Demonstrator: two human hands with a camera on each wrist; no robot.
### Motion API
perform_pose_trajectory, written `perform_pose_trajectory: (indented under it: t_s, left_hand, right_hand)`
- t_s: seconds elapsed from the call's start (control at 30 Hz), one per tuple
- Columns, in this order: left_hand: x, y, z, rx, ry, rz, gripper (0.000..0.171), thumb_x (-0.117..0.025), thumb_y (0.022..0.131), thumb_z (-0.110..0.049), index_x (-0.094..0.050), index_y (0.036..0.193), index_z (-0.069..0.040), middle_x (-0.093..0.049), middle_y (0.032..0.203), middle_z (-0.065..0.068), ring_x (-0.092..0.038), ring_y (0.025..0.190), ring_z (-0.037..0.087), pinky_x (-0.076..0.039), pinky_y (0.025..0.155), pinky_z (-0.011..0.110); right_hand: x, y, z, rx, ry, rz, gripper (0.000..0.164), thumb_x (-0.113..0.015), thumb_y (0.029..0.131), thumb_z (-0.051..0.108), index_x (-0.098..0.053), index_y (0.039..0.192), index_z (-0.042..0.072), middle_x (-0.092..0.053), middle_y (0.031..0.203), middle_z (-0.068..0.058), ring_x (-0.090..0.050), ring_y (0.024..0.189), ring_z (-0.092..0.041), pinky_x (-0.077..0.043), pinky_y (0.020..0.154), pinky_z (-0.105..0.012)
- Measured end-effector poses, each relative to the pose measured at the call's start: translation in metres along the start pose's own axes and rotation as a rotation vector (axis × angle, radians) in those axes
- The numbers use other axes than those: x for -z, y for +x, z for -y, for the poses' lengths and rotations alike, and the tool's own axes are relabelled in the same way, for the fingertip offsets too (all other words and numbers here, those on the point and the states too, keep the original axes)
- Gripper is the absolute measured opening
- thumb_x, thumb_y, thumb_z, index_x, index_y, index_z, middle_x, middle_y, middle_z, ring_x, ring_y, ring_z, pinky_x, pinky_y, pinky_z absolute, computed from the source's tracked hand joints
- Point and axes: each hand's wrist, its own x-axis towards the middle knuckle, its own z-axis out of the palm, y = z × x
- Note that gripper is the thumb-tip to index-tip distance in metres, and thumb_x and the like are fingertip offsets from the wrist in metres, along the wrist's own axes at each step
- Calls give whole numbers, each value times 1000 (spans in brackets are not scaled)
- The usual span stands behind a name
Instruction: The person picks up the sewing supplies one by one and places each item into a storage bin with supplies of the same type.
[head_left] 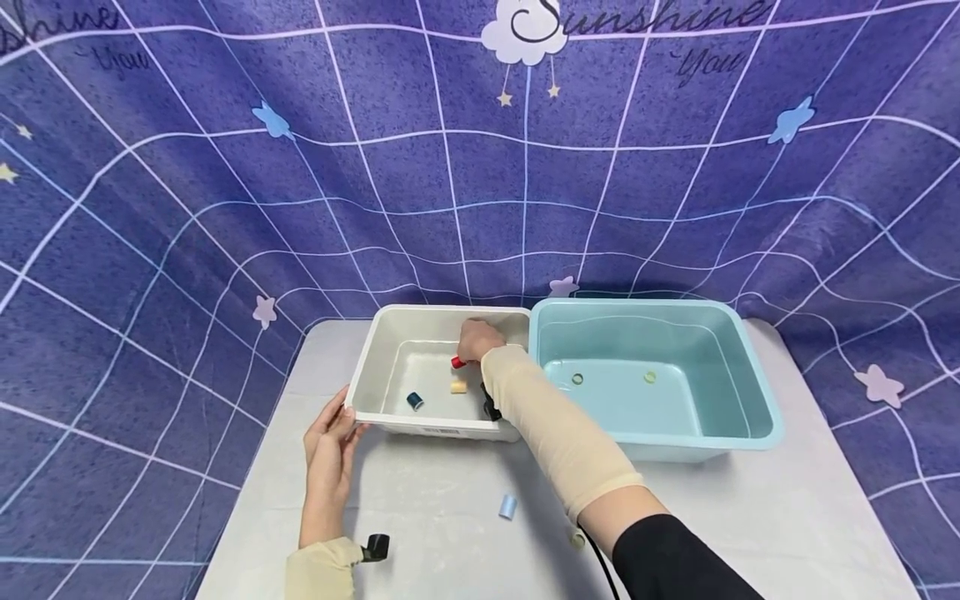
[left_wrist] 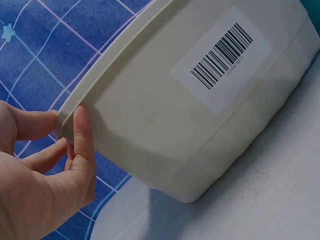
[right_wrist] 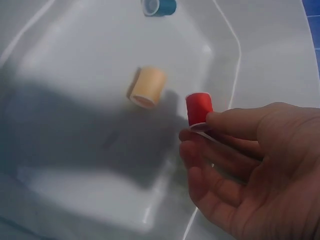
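Note:
Thumb and fingers of my left hand (head_left: 328, 450) pinch the rim of a white plastic bin (head_left: 450, 309) at its near left corner; the left wrist view shows this grip beside the bin's outer wall (left_wrist: 145, 115). Inside the bin, my right hand (head_left: 480, 339) pinches a small red thread spool (right_wrist: 199, 107) between thumb and fingers. On the bin floor near it lies a pale orange thread spool (right_wrist: 148, 86), on its side. Farther left in the head view is a dark blue thread spool (head_left: 415, 401).
A light blue bin (head_left: 637, 307) stands right beside the white one, with two small rings (head_left: 577, 379) on its floor. On the white table, a light blue spool (head_left: 507, 506) lies in front, and a small ring (head_left: 577, 540) sits by the right forearm. A patterned purple cloth (head_left: 480, 183) hangs behind.

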Motion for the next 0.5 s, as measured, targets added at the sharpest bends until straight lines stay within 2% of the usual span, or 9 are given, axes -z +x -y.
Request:
perform_pose_trajectory:
  t_s: [0.17,0.23,0.37,0.5]
  left_hand:
    - [2,0,1,-29,-3,12,54,-57,104,0,-43,156,2,-58,121,3,-65,97,7,-63,80,15]
    - [4,0,2,-46,-3,24,53,-56,104,1,-43,156,3,-59,120,3,-65,95,7,-63,80,15]
    - [5,1,4,-64,0,51,54,-55,105,0,-40,157,4,-60,123,3,-67,98,7,-63,81,15]
    - [6,3,4,-57,10,49,53,-54,106,-1,-42,157,2,-59,128,5,-68,104,10,-63,83,16]
  right_hand:
    - [-11,4,4,29,-92,-49,18,-77,87,20,-73,104,14,-75,120,-7,-70,101,-23,-61,78,-38]
    - [-16,6,7,43,-130,-61,21,-77,87,22,-73,107,16,-75,126,-5,-71,109,-23,-63,85,-42]
    - [-24,11,11,61,-186,-69,19,-73,89,19,-76,108,17,-76,124,-5,-73,111,-25,-64,87,-44]
    - [-28,12,14,79,-222,-85,19,-68,93,18,-77,109,17,-77,122,-6,-74,110,-26,-65,84,-44]
